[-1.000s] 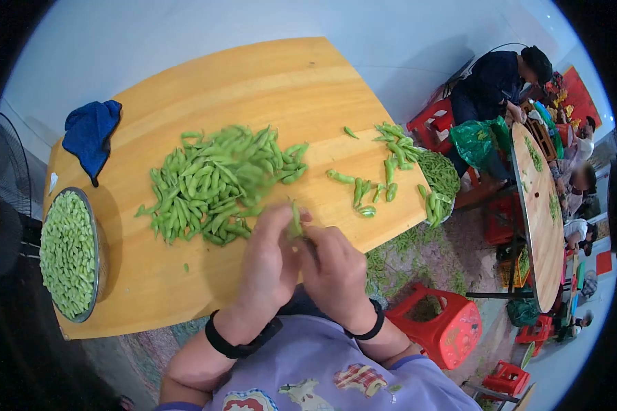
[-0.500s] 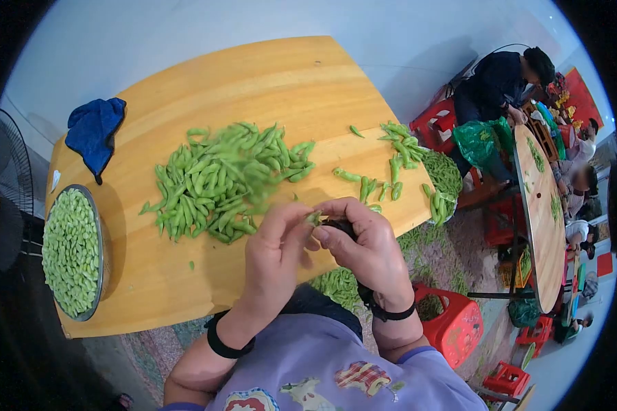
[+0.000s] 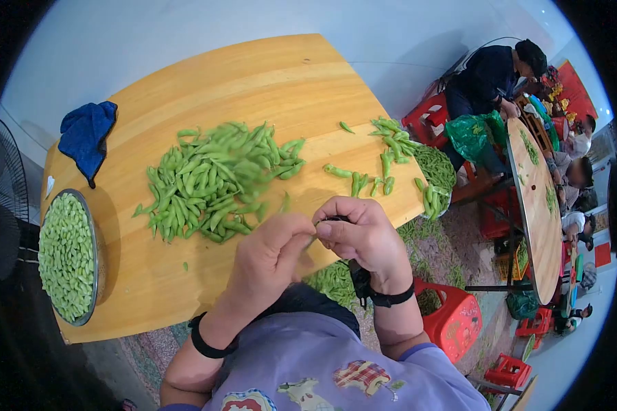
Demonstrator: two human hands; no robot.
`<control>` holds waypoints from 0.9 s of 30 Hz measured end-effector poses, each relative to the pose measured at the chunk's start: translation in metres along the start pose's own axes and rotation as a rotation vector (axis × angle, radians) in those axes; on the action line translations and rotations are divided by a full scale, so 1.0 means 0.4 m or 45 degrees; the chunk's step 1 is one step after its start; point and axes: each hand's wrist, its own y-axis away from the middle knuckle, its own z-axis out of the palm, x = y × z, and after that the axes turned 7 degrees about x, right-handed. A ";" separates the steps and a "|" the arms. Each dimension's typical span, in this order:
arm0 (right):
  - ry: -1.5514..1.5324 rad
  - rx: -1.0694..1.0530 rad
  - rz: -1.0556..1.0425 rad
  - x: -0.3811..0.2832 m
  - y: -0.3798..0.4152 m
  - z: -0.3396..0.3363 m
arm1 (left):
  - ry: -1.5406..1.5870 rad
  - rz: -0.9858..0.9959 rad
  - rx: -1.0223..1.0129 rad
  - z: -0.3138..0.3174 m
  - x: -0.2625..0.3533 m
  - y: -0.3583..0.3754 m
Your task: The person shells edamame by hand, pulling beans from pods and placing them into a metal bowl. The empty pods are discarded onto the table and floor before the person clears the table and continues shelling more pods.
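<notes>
My left hand [image 3: 271, 253] and my right hand [image 3: 363, 240] meet at the fingertips above the front edge of the wooden table [image 3: 267, 82]. Between the left fingers a little of a green edamame pod [image 3: 310, 242] shows; most of it is hidden. Curled right fingers close around a small dark object [image 3: 337, 218] whose kind I cannot make out. Just beyond my hands lies a heap of edamame pods [image 3: 199, 185], its right part blurred. A metal bowl [image 3: 97, 257] full of shelled green beans [image 3: 65, 260] stands at the table's left end.
A blue cloth [image 3: 86, 137] lies at the back left, near a fan [image 3: 10, 164]. Loose pods [image 3: 356, 179] and a full container of greens [image 3: 435, 168] are at the right. A red stool [image 3: 452, 322] stands beside me. Other people sit around another table [image 3: 538, 212].
My left hand has turned so its back faces up more, and the pod at its fingertips is now mostly covered. The whole view has shifted slightly left.
</notes>
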 end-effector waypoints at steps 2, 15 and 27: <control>-0.226 -0.065 0.053 0.013 -0.004 -0.010 | 0.065 -0.011 -0.040 -0.007 -0.006 -0.002; -0.333 0.017 0.114 0.017 0.010 0.017 | -0.109 0.208 0.033 -0.009 -0.045 0.000; -0.331 0.077 0.071 0.020 0.014 0.024 | 0.544 -0.303 -0.038 0.008 -0.046 0.005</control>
